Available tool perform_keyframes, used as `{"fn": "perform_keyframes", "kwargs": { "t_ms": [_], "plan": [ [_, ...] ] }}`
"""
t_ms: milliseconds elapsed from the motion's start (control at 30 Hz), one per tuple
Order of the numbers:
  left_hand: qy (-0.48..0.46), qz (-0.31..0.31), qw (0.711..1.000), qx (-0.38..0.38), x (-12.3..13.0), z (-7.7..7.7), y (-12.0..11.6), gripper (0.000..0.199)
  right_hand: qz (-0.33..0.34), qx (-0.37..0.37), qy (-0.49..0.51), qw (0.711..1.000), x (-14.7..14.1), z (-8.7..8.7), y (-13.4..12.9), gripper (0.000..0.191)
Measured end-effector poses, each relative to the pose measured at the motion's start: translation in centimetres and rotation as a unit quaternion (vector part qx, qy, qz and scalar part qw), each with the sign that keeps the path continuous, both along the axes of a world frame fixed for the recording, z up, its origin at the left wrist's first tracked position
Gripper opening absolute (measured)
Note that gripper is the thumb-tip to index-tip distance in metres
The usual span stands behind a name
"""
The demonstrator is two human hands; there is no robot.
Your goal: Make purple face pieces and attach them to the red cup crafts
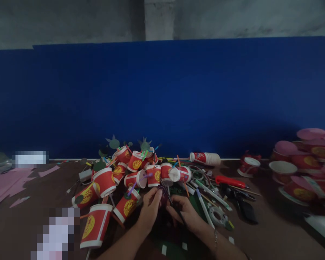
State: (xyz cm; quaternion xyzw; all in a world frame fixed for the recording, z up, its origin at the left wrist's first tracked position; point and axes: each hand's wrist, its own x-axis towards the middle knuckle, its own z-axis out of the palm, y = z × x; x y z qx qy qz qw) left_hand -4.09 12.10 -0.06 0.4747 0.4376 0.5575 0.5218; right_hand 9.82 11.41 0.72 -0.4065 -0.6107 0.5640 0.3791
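Note:
My left hand (151, 206) is closed, thumb and fingertips pinching a thin, curled purple piece (162, 189). My right hand (184, 212) has its fingers wrapped round a slender dark tool (177, 209) that slants up towards the left fingertips; its exact kind does not show. Just beyond both hands lies a heap of red-and-white paper cups with yellow emblems, among them an upright cup (153, 175) and a tipped cup (127, 205). Coloured sticks poke out of several of them. A larger cup (96, 225) stands upside down left of my left forearm.
Stacked white-rimmed cups (207, 159) lie at the back. To the right are a red-handled tool (230, 181), a black object (247, 210), a tape roll (218, 215) and a pile of cups with pink discs (304, 193). Pink paper (9, 182) covers the left side. A blue wall panel (162, 97) rises behind.

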Motion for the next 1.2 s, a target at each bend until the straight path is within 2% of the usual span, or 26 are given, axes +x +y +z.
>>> {"fn": "perform_keyframes", "kwargs": {
  "t_ms": [367, 900, 1200],
  "plan": [
    [0.005, -0.013, 1.0, 0.004, -0.06, -0.08, 0.07, 0.041, 0.025, -0.002, 0.035, 0.999, -0.08, 0.07, -0.28, 0.033],
    [0.005, -0.024, 1.0, 0.002, 0.0, -0.01, 0.04, 0.04, 0.008, 0.009, 0.013, 1.0, -0.02, -0.19, -0.05, 0.033],
    [-0.017, -0.007, 1.0, -0.016, 0.08, 0.16, -0.14, 0.038, 0.007, -0.008, 0.006, 1.0, -0.08, 0.44, -0.24, 0.037]
  ]
}}
